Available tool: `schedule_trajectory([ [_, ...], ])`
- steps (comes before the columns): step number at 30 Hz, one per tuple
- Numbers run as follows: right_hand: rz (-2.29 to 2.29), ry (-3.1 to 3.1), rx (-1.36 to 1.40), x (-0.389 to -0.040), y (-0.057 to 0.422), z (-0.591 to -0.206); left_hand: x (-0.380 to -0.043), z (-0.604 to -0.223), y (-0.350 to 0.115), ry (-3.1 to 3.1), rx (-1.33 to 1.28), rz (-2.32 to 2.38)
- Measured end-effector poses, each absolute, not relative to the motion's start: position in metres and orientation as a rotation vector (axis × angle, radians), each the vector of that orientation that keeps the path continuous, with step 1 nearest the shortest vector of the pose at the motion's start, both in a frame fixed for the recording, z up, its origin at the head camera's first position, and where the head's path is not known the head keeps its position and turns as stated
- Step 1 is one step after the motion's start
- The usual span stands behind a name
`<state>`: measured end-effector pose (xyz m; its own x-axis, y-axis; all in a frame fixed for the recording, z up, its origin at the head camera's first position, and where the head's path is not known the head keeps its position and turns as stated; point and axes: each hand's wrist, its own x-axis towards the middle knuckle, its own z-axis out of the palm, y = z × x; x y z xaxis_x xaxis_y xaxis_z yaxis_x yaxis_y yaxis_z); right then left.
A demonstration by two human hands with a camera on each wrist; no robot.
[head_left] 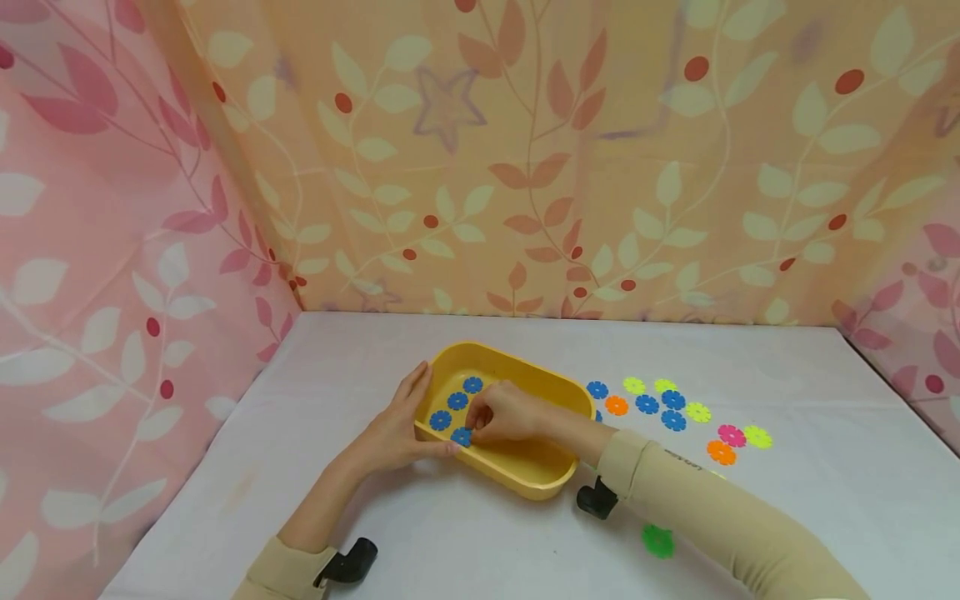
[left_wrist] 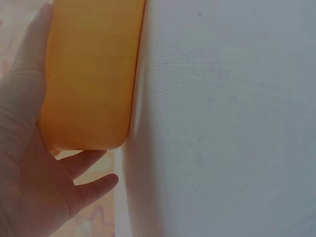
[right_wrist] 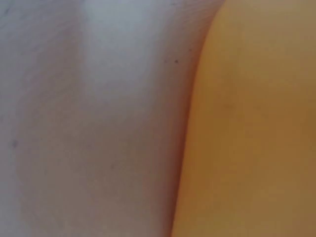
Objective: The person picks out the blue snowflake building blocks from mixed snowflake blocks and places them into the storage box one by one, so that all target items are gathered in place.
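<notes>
A yellow plastic tub (head_left: 551,486) sits at an angle on the table. My left hand (head_left: 390,429) holds its left end, thumb along the near wall and fingers against the end wall. In the left wrist view, the left hand (left_wrist: 44,173) lies against the tub's outer wall (left_wrist: 94,74), with two fingertips extending past it. Inside the tub, the fingers of my right hand (head_left: 506,412) are curled down and pinch a blue snowflake disc (head_left: 461,437). Other blue snowflake discs (head_left: 457,401) lie in a row at the tub's left end. The right wrist view shows only the tub's outside (right_wrist: 247,123) and cloth.
Right of the tub lie several loose discs: blue (head_left: 647,404), orange (head_left: 617,405), yellow (head_left: 698,412) and pink (head_left: 732,436). A green disc (head_left: 658,542) is near the right forearm, whose sleeve hides part of the table. White cloth (head_left: 360,350) covers the table; patterned curtains (head_left: 480,208) surround it.
</notes>
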<state>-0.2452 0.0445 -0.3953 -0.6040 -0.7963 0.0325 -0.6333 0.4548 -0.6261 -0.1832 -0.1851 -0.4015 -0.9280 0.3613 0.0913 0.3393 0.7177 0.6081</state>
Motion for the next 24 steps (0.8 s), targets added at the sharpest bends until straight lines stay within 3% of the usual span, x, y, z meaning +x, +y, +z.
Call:
schedule_trajectory([
  [24,-1.020,2.409,-1.181,-0.238,0.056,-0.390,-0.180,-0.398,-0.184,2.877,0.568,1.018],
])
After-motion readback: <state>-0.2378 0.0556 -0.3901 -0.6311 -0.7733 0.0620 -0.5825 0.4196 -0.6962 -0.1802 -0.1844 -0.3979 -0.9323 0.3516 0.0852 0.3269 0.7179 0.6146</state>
